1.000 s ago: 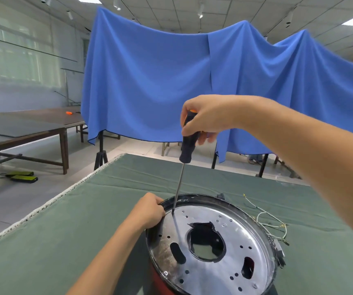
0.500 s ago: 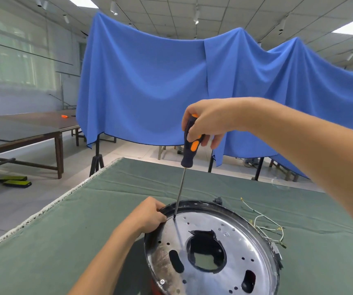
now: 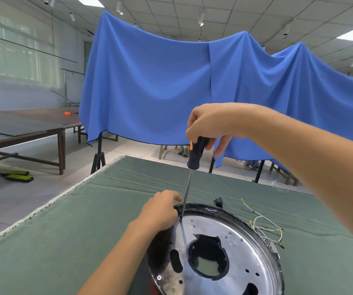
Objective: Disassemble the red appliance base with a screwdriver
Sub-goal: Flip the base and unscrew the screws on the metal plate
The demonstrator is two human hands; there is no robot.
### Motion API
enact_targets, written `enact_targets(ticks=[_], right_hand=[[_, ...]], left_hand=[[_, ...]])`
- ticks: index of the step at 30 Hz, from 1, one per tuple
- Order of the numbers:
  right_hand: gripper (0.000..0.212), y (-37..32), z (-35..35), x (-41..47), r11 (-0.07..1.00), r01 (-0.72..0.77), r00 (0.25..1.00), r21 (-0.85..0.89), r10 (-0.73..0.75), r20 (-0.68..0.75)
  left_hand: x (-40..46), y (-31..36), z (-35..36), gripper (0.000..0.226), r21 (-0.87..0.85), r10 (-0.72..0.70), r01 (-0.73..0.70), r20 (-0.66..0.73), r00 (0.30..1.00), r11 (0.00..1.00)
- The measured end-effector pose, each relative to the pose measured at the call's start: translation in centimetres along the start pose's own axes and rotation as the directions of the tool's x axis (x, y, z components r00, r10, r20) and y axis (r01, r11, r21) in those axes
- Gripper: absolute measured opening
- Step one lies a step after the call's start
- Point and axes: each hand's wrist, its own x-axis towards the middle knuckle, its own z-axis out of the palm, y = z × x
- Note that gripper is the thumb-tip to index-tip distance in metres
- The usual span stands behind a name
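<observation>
Overhead, right hand (image 3: pixel 209 124) gripping screwdriver (image 3: pixel 189 177), left hand (image 3: pixel 160 211) on appliance base (image 3: pixel 246 241)

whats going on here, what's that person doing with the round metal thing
A person is taking apart a round appliance base with a shiny metal plate on a green cloth-covered table. The right hand grips a black and orange screwdriver held nearly upright, tip down at the plate's far-left edge. The left hand holds the rim beside the tip. Loose wires trail off to the right.
</observation>
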Motion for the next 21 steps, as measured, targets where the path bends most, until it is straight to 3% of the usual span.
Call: enact_targets(ticks=[5, 7, 10, 11, 14, 18, 21], right_hand=[[0.043, 0.8, 1.1, 0.1, 0.928, -0.15, 0.946, -0.341, 0.035, -0.321], [0.034, 0.9, 0.7, 0.3, 0.942, -0.102, 0.965, -0.319, 0.016, -0.263], [0.017, 0.2, 0.0, -0.3, 0.987, -0.035, 0.998, -0.16, 0.026, -0.058], [0.02, 0.2, -0.1, -0.5, 0.992, -0.024, 0.999, -0.126, 0.019, -0.036], [0.026, 0.4, 0.7, -0.5, 0.988, -0.035, 0.997, -0.153, 0.023, -0.077], [0.03, 1.0, 1.5, -0.1, 0.977, -0.01, 0.957, -0.214, -0.053, -0.287], [0.016, 0.3, 0.9, 0.2, 0.987, -0.023, 0.99, -0.16, 0.001, -0.139]], left_hand=[[-1.4, -0.6, 0.5, 0.034, 0.073, -0.008, 0.012, -0.053, 0.999, 0.997], [-1.8, -1.2, 0.7, 0.035, 0.079, -0.018, 0.024, -0.074, 0.997, 0.997], [-2.0, -1.4, 0.9, 0.047, 0.092, -0.005, 0.008, -0.039, 0.999, 0.996], [-2.0, -1.4, 0.9, 0.049, 0.097, 0.001, 0.002, -0.022, 1.0, 0.995], [-1.8, -1.6, 1.0, 0.05, 0.091, 0.01, -0.011, 0.012, 1.0, 0.996], [-1.9, -1.6, 1.2, 0.048, 0.093, 0.02, -0.021, 0.017, 1.0, 0.995], [-1.7, -1.7, 1.2, 0.047, 0.102, 0.033, -0.035, 0.021, 0.999, 0.994]])
